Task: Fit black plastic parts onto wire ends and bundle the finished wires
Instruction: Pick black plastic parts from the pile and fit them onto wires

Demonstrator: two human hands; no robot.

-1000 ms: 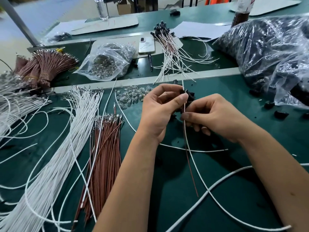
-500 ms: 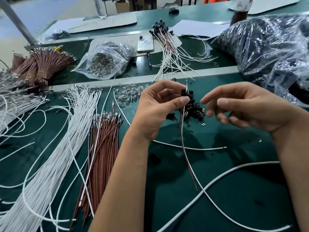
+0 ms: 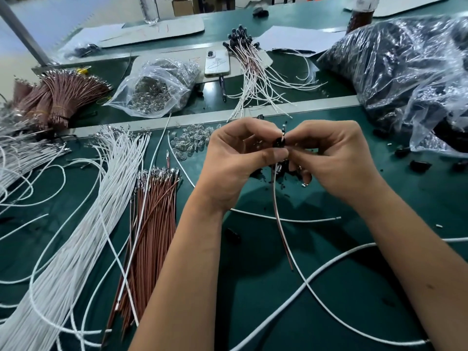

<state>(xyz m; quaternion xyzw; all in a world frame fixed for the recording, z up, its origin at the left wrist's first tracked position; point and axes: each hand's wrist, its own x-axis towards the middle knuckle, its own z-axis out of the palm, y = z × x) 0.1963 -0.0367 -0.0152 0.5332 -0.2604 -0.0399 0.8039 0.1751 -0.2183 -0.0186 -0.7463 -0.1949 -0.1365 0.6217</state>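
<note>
Two thin wires (image 3: 279,224), one brown and one white, hang together from the small black plastic part (image 3: 280,142) that we hold above the green surface (image 3: 329,287), their free ends trailing down toward us. Our left hand (image 3: 235,158) pinches the part between thumb and curled fingers (image 3: 274,155), and our right hand (image 3: 336,158) pinches it from the other side with its fingers bent close, so both hands are closed tight on the same little piece. We cannot tell whether the wire ends are fully seated, since the fingertips hide the joint.

We judge the part to be light, hard and smooth, easy to lose from a loose pinch, so it is best gripped on its flat sides. The wires look limp and springy with delicate metal ends; we would hold them just behind the tip, where they stay straight enough to push in, not farther down where they buckle.

Loose black parts (image 3: 420,165) lie on the surface to the right. The finished bundle (image 3: 249,64) lies beyond the hands, well apart, with its black ends gathered at the far side.
</note>
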